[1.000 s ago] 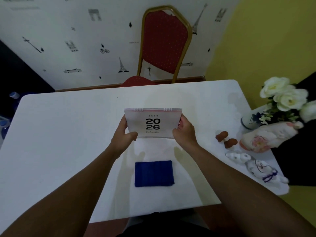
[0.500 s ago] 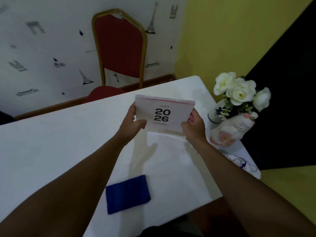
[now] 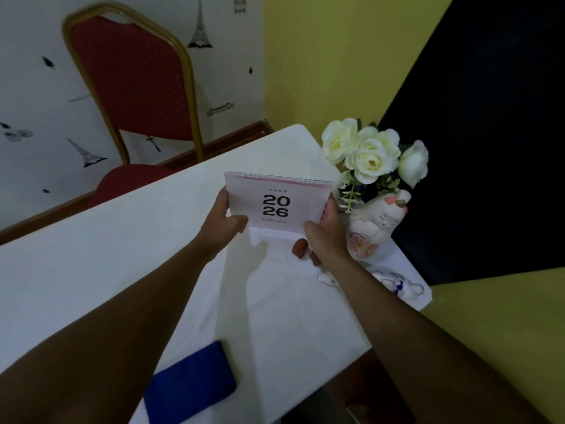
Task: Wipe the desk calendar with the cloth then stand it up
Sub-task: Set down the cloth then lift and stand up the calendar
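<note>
The desk calendar, white with a pink top band, spiral binding and "2026" on its cover, is held upright above the white table, cover facing me. My left hand grips its left edge and my right hand grips its lower right corner. A folded blue cloth lies flat on the table near the front edge, below my left forearm, with neither hand touching it.
White roses in a vase and a ceramic cat figure stand at the table's right end, close to my right hand. Small brown pieces and white figurines lie there too. A red chair stands behind the table.
Both hands have carried the calendar toward the table's right end, near the flowers. My view has turned right, so the cloth now appears at lower left.
</note>
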`<move>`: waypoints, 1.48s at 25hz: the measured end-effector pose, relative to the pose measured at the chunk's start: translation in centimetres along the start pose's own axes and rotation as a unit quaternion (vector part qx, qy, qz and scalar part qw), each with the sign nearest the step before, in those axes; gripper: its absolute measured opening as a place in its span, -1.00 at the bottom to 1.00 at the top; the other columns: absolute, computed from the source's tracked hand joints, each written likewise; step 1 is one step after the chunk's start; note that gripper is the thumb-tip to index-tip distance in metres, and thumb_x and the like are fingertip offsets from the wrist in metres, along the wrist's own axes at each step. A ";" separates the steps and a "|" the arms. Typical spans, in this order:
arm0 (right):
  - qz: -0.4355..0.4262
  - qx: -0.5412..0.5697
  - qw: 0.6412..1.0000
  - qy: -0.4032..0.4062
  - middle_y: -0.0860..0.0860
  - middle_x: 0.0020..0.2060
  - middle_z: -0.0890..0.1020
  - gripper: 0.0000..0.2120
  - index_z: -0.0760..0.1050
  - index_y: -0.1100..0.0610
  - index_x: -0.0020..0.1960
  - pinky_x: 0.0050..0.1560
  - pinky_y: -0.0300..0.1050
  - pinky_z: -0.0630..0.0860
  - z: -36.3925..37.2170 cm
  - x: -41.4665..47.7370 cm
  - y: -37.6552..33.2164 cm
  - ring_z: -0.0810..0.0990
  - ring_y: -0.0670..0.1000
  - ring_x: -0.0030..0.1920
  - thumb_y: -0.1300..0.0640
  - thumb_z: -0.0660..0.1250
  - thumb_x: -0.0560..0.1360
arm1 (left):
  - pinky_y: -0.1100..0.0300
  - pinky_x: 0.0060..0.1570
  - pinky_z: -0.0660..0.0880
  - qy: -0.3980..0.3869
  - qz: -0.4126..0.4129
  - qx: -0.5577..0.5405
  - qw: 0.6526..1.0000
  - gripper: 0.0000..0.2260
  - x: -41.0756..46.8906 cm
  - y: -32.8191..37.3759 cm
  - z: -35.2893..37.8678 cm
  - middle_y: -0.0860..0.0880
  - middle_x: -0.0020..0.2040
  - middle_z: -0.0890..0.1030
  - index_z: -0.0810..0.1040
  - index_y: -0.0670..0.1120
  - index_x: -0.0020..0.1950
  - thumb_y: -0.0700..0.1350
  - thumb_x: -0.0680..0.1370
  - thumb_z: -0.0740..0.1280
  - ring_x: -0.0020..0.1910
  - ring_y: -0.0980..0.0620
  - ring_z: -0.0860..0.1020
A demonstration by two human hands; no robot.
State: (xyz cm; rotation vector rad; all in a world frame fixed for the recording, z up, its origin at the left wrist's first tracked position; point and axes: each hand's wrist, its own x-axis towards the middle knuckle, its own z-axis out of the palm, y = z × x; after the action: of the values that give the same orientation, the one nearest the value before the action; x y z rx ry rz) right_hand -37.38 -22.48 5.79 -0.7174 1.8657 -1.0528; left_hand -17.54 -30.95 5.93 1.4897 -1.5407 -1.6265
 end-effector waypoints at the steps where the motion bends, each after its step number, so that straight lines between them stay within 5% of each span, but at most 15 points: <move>1: 0.004 -0.006 1.000 -0.001 -0.04 0.21 0.67 -0.18 0.20 -0.20 0.57 -0.38 -0.19 0.47 0.0 0.0 0.1 0.69 0.21 0.04 0.35 0.19 0.41 | 0.08 0.03 0.65 0.000 0.000 0.006 1.000 -0.18 -0.2 -0.1 0.1 0.00 0.45 0.42 0.20 0.16 0.55 -0.23 0.34 0.37 0.33 -0.03 0.43; 3: 0.011 0.000 1.000 0.004 -0.06 0.19 0.68 -0.17 0.17 -0.19 0.58 -0.44 -0.19 0.49 0.1 -0.1 0.7 0.70 0.22 0.01 0.35 0.19 0.40 | -0.21 0.32 0.48 0.017 0.000 0.023 1.000 -0.21 -0.6 -0.3 0.2 0.02 0.53 0.37 0.16 0.17 0.58 -0.31 0.46 0.37 0.37 0.02 0.38; 7: 0.036 0.044 0.998 0.002 -0.01 0.23 0.66 -0.14 0.19 -0.15 0.58 -0.42 -0.11 0.58 0.8 -1.0 1.7 0.70 0.38 -0.06 0.37 0.19 0.36 | -0.24 0.48 0.31 0.065 -0.006 0.049 0.997 -0.26 -1.9 -0.9 0.7 0.01 0.59 0.32 0.15 0.08 0.62 -0.40 0.53 0.26 0.54 -0.10 0.33; 12: 0.039 0.058 0.997 0.024 -0.18 0.09 0.69 -0.30 0.40 -0.16 0.34 -0.32 -0.12 0.64 0.6 -1.0 2.0 0.71 0.22 0.05 0.34 0.20 0.28 | -0.18 0.46 0.33 0.057 -0.007 0.058 0.997 -0.25 -2.4 -0.6 1.1 0.00 0.58 0.33 0.11 0.08 0.62 -0.43 0.53 0.22 0.54 -0.11 0.33; 15: 0.033 0.046 0.998 0.028 -0.21 0.10 0.66 -0.34 0.41 -0.12 0.34 -0.03 -0.10 0.63 0.1 -1.3 1.9 0.66 0.04 0.17 0.36 0.24 0.34 | -0.18 0.45 0.34 0.040 -0.002 0.063 0.997 -0.24 -2.1 -0.1 1.3 0.00 0.58 0.33 0.11 0.10 0.62 -0.42 0.53 0.23 0.53 -0.10 0.33; 21: 0.033 0.053 0.997 0.042 -0.07 0.24 0.65 -0.20 0.38 -0.07 0.46 -0.17 -0.30 0.66 -0.1 -2.4 2.2 0.65 -0.03 0.16 0.27 0.27 0.22 | -0.23 0.43 0.36 0.019 -0.017 0.083 0.996 -0.21 -1.0 0.6 1.8 0.00 0.60 0.30 0.07 0.11 0.63 -0.40 0.52 0.26 0.55 -0.15 0.32; 29: 0.053 0.036 0.998 0.028 0.03 0.31 0.63 -0.10 0.30 -0.04 0.54 0.08 0.25 0.69 -0.3 -2.7 2.0 0.66 0.20 0.22 0.23 0.31 0.19 | -0.24 0.45 0.33 0.001 -0.011 0.097 0.995 -0.23 -1.2 1.3 1.8 0.01 0.63 0.23 0.01 0.16 0.64 -0.33 0.57 0.27 0.58 -0.17 0.26; 32: 0.051 0.020 0.998 0.032 0.02 0.32 0.63 -0.11 0.30 -0.05 0.55 0.15 0.25 0.67 -0.2 -3.4 2.2 0.64 0.13 0.24 0.25 0.35 0.23 | -0.24 0.46 0.30 -0.004 0.004 0.106 0.994 -0.27 -1.9 1.2 1.7 0.01 0.65 0.20 -0.01 0.18 0.64 -0.24 0.60 0.27 0.59 -0.18 0.23; 37: 0.052 0.038 0.997 0.046 0.00 0.18 0.70 -0.25 0.43 -0.05 0.40 -0.01 0.16 0.73 -0.5 -3.4 1.7 0.71 0.16 0.11 0.28 0.29 0.22 | -0.28 0.44 0.34 -0.018 -0.019 0.106 0.994 -0.23 -2.0 1.2 1.8 0.00 0.63 0.25 0.02 0.16 0.63 -0.32 0.56 0.27 0.58 -0.19 0.26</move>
State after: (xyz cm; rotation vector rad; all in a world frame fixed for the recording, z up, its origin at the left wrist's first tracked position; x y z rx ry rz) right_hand -36.36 -18.80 5.76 -0.5300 1.9082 -1.0993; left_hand -18.89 -28.83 7.39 1.6150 -1.7611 -1.5576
